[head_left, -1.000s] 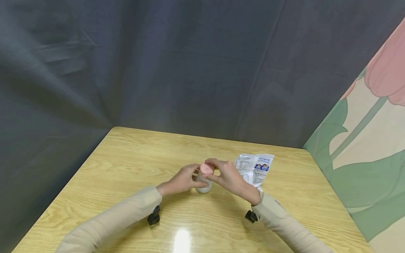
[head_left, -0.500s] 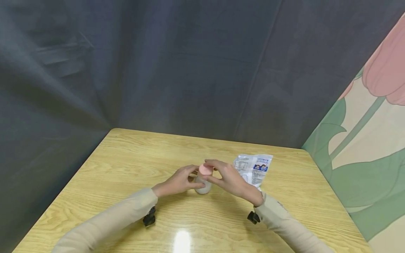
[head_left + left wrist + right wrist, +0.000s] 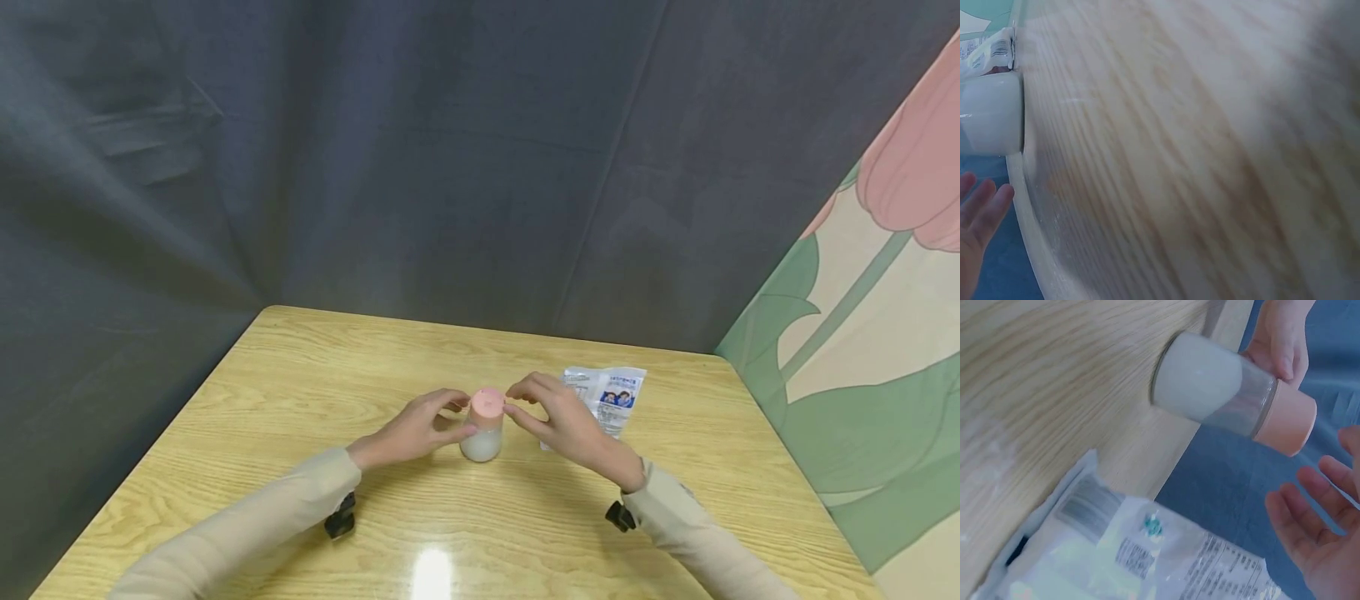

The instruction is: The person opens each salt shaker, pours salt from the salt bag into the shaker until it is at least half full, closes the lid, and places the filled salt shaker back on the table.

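Note:
A clear glass jar [image 3: 481, 444] with white contents and a pink lid [image 3: 488, 402] stands upright on the table between the two hands. On its left is the left hand [image 3: 415, 427], thumb and fingers spread loosely beside the jar. The left wrist view shows its fingers apart from the jar's white lower part [image 3: 991, 115]. The right hand [image 3: 566, 423] is to the right of the lid, fingers relaxed and bent, holding nothing. A gap between this hand [image 3: 1329, 512] and the lid [image 3: 1287, 417] shows in the right wrist view.
A white printed plastic packet [image 3: 609, 398] lies just behind the right hand and partly hidden by it. The wooden table [image 3: 360, 350] borders a dark curtain [image 3: 450, 167] at the back and a flower-patterned wall [image 3: 885, 400] on the right.
The right hand has let go of the pink lid and drawn back to the right. The left hand has eased slightly left, and more of the jar now shows.

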Demonstrator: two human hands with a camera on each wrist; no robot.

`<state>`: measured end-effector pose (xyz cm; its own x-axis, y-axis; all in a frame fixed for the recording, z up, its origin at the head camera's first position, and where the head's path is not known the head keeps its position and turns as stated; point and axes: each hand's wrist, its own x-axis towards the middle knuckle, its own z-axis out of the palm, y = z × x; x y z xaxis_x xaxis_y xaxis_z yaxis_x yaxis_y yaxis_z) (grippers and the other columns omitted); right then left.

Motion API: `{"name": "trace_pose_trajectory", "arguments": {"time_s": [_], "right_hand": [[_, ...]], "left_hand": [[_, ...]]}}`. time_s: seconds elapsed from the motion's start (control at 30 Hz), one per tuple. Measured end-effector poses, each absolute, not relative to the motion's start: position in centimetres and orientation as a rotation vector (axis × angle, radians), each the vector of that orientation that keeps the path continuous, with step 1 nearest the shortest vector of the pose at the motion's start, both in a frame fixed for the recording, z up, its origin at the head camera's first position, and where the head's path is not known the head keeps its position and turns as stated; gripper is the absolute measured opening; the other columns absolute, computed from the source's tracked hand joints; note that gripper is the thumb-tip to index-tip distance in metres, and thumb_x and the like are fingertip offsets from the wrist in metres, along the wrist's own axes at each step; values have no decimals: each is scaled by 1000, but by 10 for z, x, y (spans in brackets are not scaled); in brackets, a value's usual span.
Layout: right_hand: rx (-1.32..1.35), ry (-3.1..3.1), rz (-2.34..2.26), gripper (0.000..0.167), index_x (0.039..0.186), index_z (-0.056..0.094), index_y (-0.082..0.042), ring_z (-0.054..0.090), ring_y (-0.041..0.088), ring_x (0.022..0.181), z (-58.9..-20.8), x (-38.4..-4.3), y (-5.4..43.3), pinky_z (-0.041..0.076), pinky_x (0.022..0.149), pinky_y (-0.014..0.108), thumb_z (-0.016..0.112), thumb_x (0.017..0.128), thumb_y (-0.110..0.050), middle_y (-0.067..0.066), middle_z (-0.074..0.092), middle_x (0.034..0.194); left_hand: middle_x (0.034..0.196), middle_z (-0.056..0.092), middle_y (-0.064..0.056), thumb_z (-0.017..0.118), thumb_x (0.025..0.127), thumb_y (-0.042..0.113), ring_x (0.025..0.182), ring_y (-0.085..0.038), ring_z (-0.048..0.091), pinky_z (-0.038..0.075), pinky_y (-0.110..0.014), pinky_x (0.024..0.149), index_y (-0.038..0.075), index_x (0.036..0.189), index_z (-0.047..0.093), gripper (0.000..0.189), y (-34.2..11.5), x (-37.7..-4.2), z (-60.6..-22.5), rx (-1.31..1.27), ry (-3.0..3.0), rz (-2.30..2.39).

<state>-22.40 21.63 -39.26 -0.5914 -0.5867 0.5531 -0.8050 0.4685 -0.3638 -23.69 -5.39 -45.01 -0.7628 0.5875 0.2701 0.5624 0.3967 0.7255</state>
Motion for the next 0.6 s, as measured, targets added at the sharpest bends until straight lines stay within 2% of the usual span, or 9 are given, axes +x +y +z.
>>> {"name": "trace_pose_trajectory", "arguments": {"time_s": [0.23, 0.43, 0.6], "right_hand": [[1167, -2251, 784, 3, 92, 71, -15, 62, 10, 83, -395, -225, 231, 53, 70, 31, 70, 94, -17, -7, 65, 87], [1110, -2073, 685, 24, 75, 67, -16, 57, 10, 68, -398, -228, 246, 50, 63, 33, 63, 98, -23, -7, 62, 73], [1033, -1954, 630, 39, 63, 60, -17, 47, 6, 58, -400, -229, 262, 42, 52, 27, 56, 101, -28, -8, 54, 62]], "left_hand": [[129, 60, -16, 61, 98, 42, 116, -29, 60, 53, -34, 89, 0, 130, 58, 53, -62, -235, -448, 1121, 2651, 1335], [123, 63, -13, 58, 100, 42, 111, -28, 62, 54, -31, 86, 1, 126, 62, 48, -67, -235, -445, 1064, 2706, 1318], [116, 67, -5, 57, 100, 43, 106, -20, 64, 54, -28, 82, 5, 119, 67, 43, -71, -237, -444, 1043, 2799, 1286]]}}
